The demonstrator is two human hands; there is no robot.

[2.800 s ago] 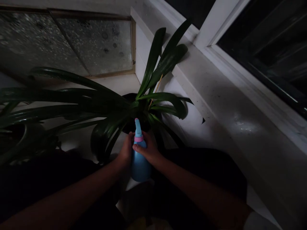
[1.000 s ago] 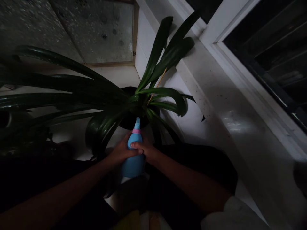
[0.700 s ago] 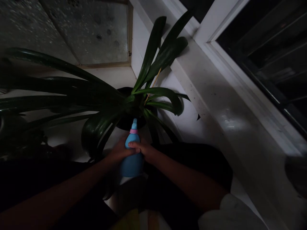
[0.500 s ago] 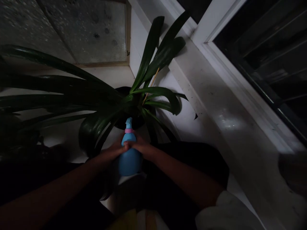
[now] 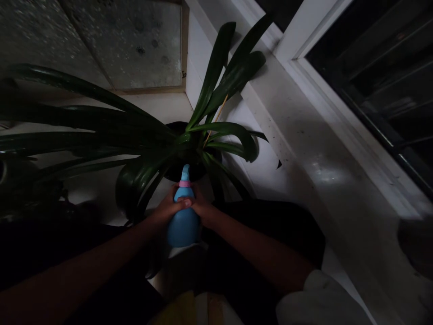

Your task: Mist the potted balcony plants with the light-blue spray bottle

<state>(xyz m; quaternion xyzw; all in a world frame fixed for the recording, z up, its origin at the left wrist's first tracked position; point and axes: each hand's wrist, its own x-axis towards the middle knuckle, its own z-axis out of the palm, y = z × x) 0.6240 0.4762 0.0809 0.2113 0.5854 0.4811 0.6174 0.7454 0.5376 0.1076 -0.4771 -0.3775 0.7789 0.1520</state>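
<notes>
A blue spray bottle point(image 5: 182, 228) with a pink collar and light blue nozzle is held between both hands. My left hand point(image 5: 169, 205) wraps its left side, and its thumb lies across the front. From the right, my right hand point(image 5: 202, 206) is closed around the bottle, its thumb meeting the left one. Most fingers are hidden behind the bottle. The nozzle points away from me, at the near side of a dark pot point(image 5: 176, 174). Out of that pot grows a plant point(image 5: 184, 139) with long, strap-like green leaves, and a thin stick point(image 5: 216, 118) stands among them.
A pale ledge point(image 5: 297, 135) runs diagonally along the right, below a white-framed window point(image 5: 372, 90). Grey tiles point(image 5: 149, 49) lie at the upper left. Dim, dark foliage point(image 5: 34, 189) spreads at the left edge. The scene is poorly lit.
The view has shifted slightly, so the plant and ledge appear a little farther right. My left thumb now lies over the right one on the bottle; both hands keep their hold.
</notes>
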